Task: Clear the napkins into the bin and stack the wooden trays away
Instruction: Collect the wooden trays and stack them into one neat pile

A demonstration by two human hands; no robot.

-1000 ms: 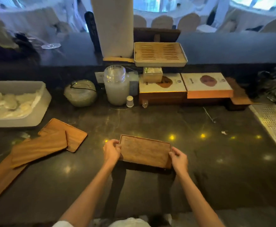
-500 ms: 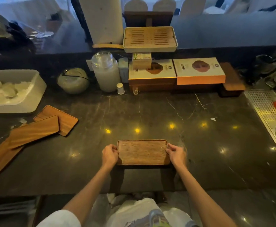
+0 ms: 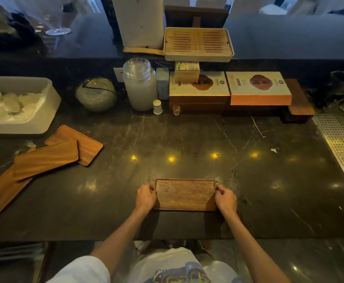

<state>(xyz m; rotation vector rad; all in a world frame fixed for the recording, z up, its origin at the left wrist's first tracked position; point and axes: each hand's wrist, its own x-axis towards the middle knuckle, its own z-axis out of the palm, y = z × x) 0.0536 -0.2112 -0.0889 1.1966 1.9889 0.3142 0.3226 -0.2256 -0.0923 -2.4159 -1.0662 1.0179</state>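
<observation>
A person's left hand (image 3: 146,196) and right hand (image 3: 225,199) each clamp a short end of a wooden tray (image 3: 185,194), level over the dark tabletop (image 3: 187,139), seemingly for carrying. Left of it, more trays (image 3: 44,160) lie overlapped.

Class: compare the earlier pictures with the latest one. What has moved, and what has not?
The wooden tray, gripped by the left hand and right hand, came toward the counter's near edge and squared up. Grip unchanged. The three trays at the left and the white bin stayed put.
</observation>
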